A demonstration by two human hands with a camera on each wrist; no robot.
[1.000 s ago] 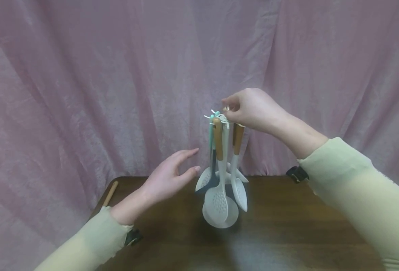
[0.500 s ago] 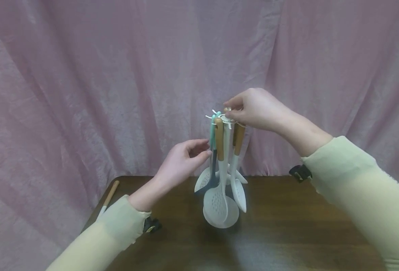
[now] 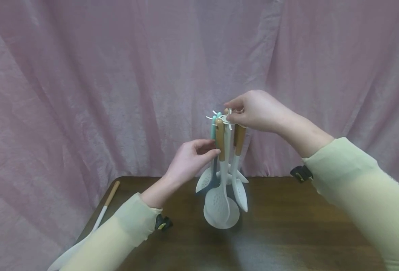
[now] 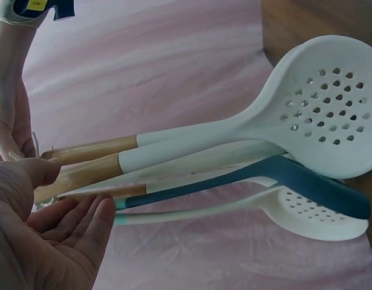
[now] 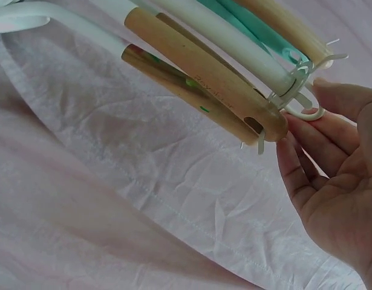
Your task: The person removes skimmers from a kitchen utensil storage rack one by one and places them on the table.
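Curtained [image 3: 84, 75] staging spot, wooden table [image 3: 287, 233]

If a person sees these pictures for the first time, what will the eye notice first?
First, the white rack hung with kitchen utensils, standing mid-table before a pink curtain. The right hand holds the rack's top, and the left hand touches the wooden handle of the white skimmer. A loose utensil lies at the table's left edge.
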